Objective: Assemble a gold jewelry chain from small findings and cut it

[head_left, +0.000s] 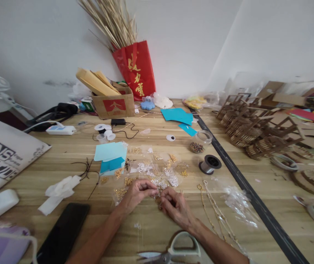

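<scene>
My left hand (141,192) and my right hand (174,205) are close together at the lower middle of the wooden table, fingertips nearly meeting. Both have fingers pinched; whatever lies between them is too small to make out. Just beyond them spread small bags and piles of silver findings (159,181) and gold findings (184,173). Below my hands lie scissors (184,245) with pale handles, partly beside my right forearm. Gold and silver chains (214,209) stretch to the right of my right hand.
A wire spool (210,165) and a bead jar (197,147) stand at right. Blue cards (110,152) lie at left, a black phone (65,231) nearer. Behind are a cardboard box (114,104) and a red bag (143,73); wooden baskets (263,135) stand far right.
</scene>
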{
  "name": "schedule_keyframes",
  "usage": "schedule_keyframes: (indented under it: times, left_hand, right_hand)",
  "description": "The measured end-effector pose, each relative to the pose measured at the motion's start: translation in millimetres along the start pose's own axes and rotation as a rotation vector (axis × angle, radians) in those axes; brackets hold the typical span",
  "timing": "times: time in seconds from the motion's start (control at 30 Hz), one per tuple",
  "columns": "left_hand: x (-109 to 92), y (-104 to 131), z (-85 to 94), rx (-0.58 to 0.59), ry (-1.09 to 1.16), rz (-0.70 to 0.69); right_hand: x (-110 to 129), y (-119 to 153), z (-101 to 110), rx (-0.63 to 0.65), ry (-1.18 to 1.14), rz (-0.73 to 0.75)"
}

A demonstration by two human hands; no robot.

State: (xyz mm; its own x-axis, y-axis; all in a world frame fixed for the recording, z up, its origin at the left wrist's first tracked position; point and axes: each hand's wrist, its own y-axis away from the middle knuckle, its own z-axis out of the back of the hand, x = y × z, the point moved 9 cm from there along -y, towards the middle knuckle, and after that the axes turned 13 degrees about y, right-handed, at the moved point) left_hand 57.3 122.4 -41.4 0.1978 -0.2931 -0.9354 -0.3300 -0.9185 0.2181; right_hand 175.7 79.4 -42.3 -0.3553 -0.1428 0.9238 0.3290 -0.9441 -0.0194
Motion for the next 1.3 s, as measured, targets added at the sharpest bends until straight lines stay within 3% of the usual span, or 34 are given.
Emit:
schedule_keyframes:
  times: [1.3]
  left_hand:
    - [7.9,-2.6,0.1,0.007,-0.038,-0.013]
  right_hand:
    - [0.6,-0.8,0.4,-0.006,-0.006,-0.02]
